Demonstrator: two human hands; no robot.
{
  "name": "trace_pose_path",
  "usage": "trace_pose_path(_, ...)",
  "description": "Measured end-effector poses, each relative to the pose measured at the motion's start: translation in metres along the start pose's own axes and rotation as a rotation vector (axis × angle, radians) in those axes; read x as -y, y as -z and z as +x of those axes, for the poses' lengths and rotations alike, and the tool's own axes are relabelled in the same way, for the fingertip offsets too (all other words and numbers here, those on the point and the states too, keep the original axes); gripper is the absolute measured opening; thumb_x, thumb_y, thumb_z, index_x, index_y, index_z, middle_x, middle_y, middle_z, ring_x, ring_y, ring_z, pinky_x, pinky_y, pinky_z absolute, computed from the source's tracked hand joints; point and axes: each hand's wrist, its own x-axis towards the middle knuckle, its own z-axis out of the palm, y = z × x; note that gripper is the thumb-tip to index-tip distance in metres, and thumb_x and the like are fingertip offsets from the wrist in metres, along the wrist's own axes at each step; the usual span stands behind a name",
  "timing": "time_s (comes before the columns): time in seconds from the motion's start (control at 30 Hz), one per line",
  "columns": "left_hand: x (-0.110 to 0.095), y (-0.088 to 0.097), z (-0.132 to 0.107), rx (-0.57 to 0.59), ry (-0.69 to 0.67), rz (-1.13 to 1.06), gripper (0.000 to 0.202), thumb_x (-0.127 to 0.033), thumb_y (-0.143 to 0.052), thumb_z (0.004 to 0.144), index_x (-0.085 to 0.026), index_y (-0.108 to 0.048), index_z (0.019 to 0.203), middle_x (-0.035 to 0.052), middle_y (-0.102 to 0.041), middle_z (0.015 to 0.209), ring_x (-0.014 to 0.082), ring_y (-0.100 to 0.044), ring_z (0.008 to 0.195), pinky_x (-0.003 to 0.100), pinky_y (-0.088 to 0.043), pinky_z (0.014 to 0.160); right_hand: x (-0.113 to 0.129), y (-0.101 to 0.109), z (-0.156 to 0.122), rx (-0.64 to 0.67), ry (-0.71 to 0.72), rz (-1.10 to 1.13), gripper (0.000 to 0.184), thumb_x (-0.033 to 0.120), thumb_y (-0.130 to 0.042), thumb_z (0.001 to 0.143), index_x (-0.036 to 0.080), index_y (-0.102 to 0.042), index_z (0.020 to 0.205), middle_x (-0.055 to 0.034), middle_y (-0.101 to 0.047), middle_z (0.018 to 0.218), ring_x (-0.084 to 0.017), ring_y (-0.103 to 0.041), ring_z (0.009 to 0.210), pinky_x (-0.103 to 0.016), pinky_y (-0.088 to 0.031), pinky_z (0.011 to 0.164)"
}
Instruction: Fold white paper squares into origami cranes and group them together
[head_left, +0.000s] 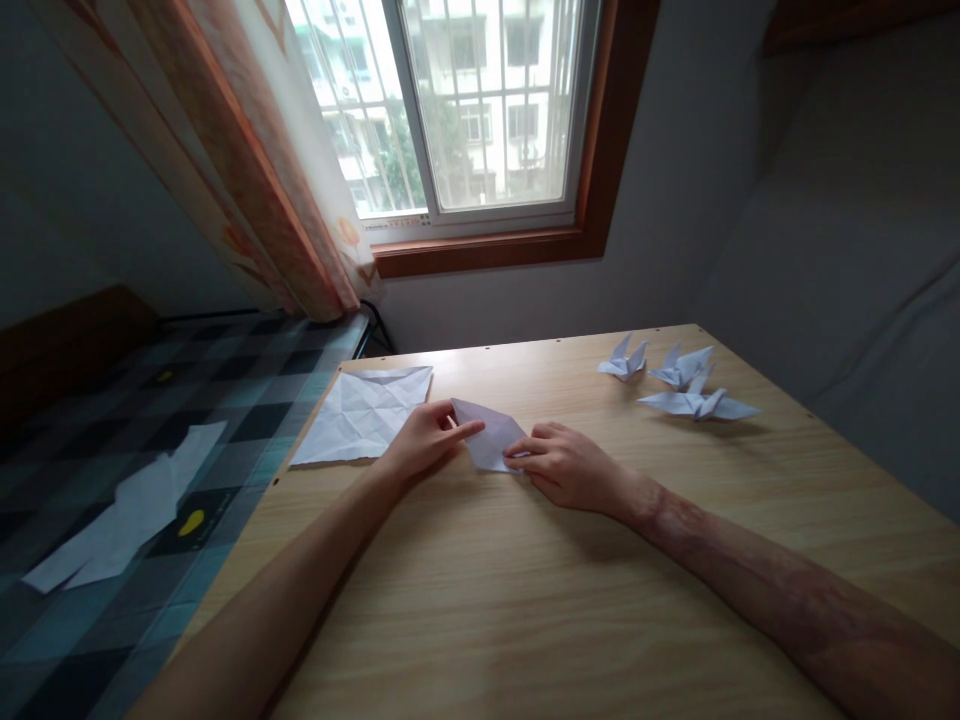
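A small folded piece of white paper (491, 437) is between my two hands, just above or on the wooden table (465, 580). My left hand (431, 437) pinches its left edge, thumb on the near face and fingers behind. On the lower right corner, my right hand (562, 462) has its thumb and fingertips closed. A larger creased white sheet (367, 412) lies flat just left of my left hand. Beyond my right hand, at the far right of the table, stand folded paper cranes (697, 404), one of them (622, 358) a little apart from the other two.
A bed with a checked cover (247, 400) adjoins the table's left side, and torn white paper strips (142, 510) lie on it. A patterned curtain (247, 150) hangs beside the barred window (487, 110) behind the table. A grey wall (810, 230) rises on the right.
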Motion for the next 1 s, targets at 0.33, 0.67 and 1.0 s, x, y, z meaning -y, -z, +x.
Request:
trace_pose_path(0.33, 0.013, -0.011, -0.005, 0.053, 0.002, -0.004, 0.046, -0.060, -0.081, 0.086, -0.014, -0.079, 0.087, 0.0028, -0.073, 0.078, 0.0164, -0.059, 0.069, 0.027, -0.047, 0.064, 0.006, 0.007, -0.001, -0.196, -0.188, 0.141, 0.079, 0.018, -0.068, 0.096, 0.017, -0.038, 0.169, -0.0203, -0.048, 0.170, -0.036, -0.050, 0.152, -0.058, -0.047, 0.125)
trace_pose_path(0.67, 0.014, -0.020, -0.005, -0.025, -0.036, 0.109, 0.047, -0.061, -0.071, 0.093, -0.016, -0.074, 0.082, -0.0005, -0.067, 0.073, 0.0150, -0.054, 0.067, 0.025, -0.037, 0.061, 0.001, 0.001, -0.001, -0.022, -0.148, 0.261, 0.079, 0.021, -0.062, 0.104, 0.017, -0.029, 0.176, -0.0208, -0.054, 0.167, -0.035, -0.056, 0.151, -0.055, -0.051, 0.125)
trace_pose_path(1.0, 0.012, -0.023, -0.004, -0.158, -0.049, 0.136, 0.032, -0.046, -0.063, 0.095, -0.020, -0.061, 0.076, -0.0019, -0.061, 0.066, 0.0146, -0.052, 0.061, 0.027, -0.037, 0.060, 0.005, -0.001, 0.001, 0.083, -0.083, 0.215, 0.068, 0.018, -0.050, 0.111, 0.018, -0.031, 0.176, -0.0158, -0.044, 0.176, -0.029, -0.044, 0.163, -0.052, -0.040, 0.136)
